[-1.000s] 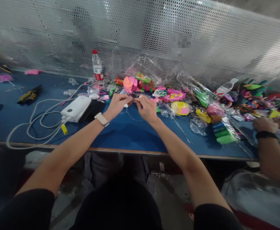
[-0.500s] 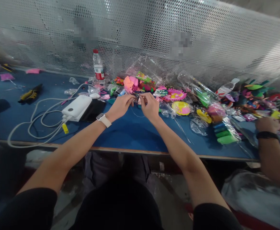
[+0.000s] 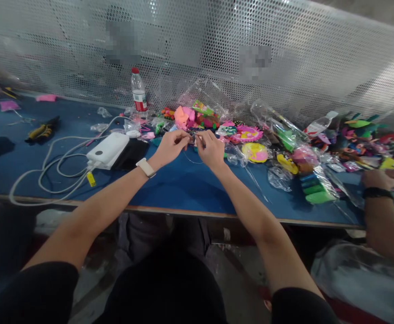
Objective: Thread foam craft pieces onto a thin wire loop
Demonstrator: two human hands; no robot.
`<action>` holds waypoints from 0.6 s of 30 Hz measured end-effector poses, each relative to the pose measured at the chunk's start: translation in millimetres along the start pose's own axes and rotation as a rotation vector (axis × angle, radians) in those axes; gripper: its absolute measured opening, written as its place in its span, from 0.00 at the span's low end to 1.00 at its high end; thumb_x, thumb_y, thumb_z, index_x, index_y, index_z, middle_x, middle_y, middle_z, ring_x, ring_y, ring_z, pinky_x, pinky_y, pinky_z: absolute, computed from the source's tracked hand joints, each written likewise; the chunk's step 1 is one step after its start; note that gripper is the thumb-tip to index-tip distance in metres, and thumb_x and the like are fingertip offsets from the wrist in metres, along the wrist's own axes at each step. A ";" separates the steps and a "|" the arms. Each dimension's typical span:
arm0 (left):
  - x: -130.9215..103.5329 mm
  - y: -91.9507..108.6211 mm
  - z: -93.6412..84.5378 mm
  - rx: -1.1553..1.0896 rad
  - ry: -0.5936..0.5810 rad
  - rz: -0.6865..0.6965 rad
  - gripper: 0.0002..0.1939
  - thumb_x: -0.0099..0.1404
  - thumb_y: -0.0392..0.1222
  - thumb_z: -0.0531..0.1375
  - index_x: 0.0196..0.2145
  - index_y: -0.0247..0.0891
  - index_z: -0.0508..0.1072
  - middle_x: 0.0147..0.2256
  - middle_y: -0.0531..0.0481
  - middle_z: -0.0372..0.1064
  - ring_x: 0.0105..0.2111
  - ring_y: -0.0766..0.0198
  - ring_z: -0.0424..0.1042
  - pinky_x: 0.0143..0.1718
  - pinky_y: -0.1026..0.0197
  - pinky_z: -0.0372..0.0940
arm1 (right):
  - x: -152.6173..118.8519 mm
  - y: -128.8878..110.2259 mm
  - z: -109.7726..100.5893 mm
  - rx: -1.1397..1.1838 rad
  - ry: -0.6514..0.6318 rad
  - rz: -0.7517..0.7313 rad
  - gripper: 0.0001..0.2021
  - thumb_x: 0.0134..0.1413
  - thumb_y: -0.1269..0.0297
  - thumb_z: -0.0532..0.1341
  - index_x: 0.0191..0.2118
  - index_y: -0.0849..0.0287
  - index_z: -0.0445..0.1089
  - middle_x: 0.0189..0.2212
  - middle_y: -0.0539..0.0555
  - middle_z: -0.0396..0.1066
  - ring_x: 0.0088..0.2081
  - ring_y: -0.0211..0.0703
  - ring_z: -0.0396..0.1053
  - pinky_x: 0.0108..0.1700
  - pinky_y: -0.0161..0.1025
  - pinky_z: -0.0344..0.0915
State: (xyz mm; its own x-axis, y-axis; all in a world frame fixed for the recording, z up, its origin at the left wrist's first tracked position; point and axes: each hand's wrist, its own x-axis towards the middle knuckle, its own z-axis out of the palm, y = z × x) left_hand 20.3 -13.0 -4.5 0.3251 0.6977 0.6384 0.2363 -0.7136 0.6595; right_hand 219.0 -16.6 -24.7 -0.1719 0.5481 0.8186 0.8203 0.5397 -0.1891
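Note:
My left hand (image 3: pixel 172 146) and my right hand (image 3: pixel 211 148) meet over the blue table, fingertips a small gap apart. Both are closed in a pinch. A thin pale thread (image 3: pixel 193 162) droops in a loop below the fingers from one hand to the other; whether it is thread or fine wire is unclear. Something small and dark at the fingertips is too little to name. Just behind the hands lies a pile of colourful foam pieces (image 3: pixel 184 118) and plastic wrappers. A pale watch band (image 3: pixel 146 168) circles my left wrist.
Left of me are a white power bank (image 3: pixel 107 150) with looped cables, a black flat item (image 3: pixel 131 155) and yellow-black pliers (image 3: pixel 42 130). A red-capped bottle (image 3: pixel 138 92) stands by the perforated metal panel (image 3: pixel 190 40). Co-workers' hands (image 3: pixel 379 180) show at both sides.
My left wrist has rolled so the watch face has turned out of sight, and the left fingers have shifted slightly. My right hand stays nearly in place. The right co-worker's hands have moved a little.

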 end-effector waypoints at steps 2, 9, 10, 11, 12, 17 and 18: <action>0.4 -1.5 -4.1 0.163 0.056 0.037 0.12 0.76 0.43 0.59 0.35 0.40 0.77 0.27 0.50 0.74 0.27 0.63 0.71 0.33 0.58 0.66 | 0.3 -0.9 0.7 0.055 -0.014 -0.021 0.12 0.77 0.58 0.57 0.47 0.55 0.77 0.43 0.56 0.81 0.37 0.43 0.75 0.35 0.41 0.64; 2.4 -4.6 -14.8 0.415 0.060 0.120 0.12 0.78 0.41 0.56 0.50 0.42 0.80 0.40 0.47 0.81 0.40 0.57 0.77 0.48 0.53 0.68 | 3.3 -3.7 -0.4 0.346 -0.044 -0.022 0.10 0.74 0.58 0.60 0.44 0.55 0.78 0.35 0.52 0.78 0.35 0.42 0.73 0.43 0.43 0.70; 4.1 -5.7 -16.6 0.380 0.044 0.112 0.12 0.77 0.40 0.57 0.49 0.43 0.81 0.38 0.48 0.81 0.38 0.58 0.77 0.46 0.54 0.68 | 3.8 -4.5 -2.1 0.373 -0.042 -0.008 0.10 0.73 0.58 0.61 0.43 0.55 0.78 0.35 0.52 0.78 0.35 0.42 0.73 0.42 0.42 0.70; 6.0 -7.2 -18.5 0.339 0.023 0.106 0.11 0.76 0.40 0.58 0.47 0.43 0.81 0.37 0.49 0.80 0.36 0.59 0.76 0.45 0.55 0.68 | 4.3 -5.4 -3.9 0.391 -0.039 0.009 0.10 0.73 0.58 0.61 0.43 0.55 0.78 0.34 0.52 0.77 0.34 0.41 0.72 0.41 0.42 0.70; 8.0 -9.1 -20.5 0.297 0.001 0.105 0.10 0.75 0.40 0.60 0.46 0.44 0.82 0.37 0.49 0.80 0.36 0.60 0.75 0.43 0.55 0.68 | 4.7 -6.3 -5.6 0.402 -0.039 0.028 0.10 0.73 0.58 0.61 0.43 0.54 0.79 0.34 0.51 0.77 0.33 0.41 0.71 0.40 0.42 0.70; 11.5 -18.4 -22.9 0.163 -0.051 0.131 0.06 0.71 0.42 0.66 0.41 0.46 0.85 0.41 0.47 0.78 0.39 0.60 0.74 0.42 0.55 0.69 | 4.6 -8.0 -7.2 0.425 -0.056 0.087 0.10 0.74 0.57 0.60 0.45 0.53 0.79 0.34 0.51 0.76 0.31 0.40 0.70 0.37 0.41 0.69; 10.2 -18.8 -20.8 0.137 -0.059 0.126 0.05 0.71 0.43 0.66 0.40 0.46 0.85 0.41 0.47 0.77 0.38 0.60 0.73 0.40 0.56 0.69 | 4.2 -7.6 -6.0 0.435 -0.044 0.096 0.11 0.74 0.57 0.60 0.45 0.53 0.79 0.35 0.51 0.76 0.32 0.40 0.70 0.36 0.41 0.69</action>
State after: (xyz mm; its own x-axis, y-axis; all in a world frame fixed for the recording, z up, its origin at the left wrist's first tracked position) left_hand 0.2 8.9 -2.1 0.4122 0.6000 0.6857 0.3116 -0.8000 0.5127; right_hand 215.3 -22.3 -16.6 -0.1370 0.6303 0.7641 0.5294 0.6986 -0.4813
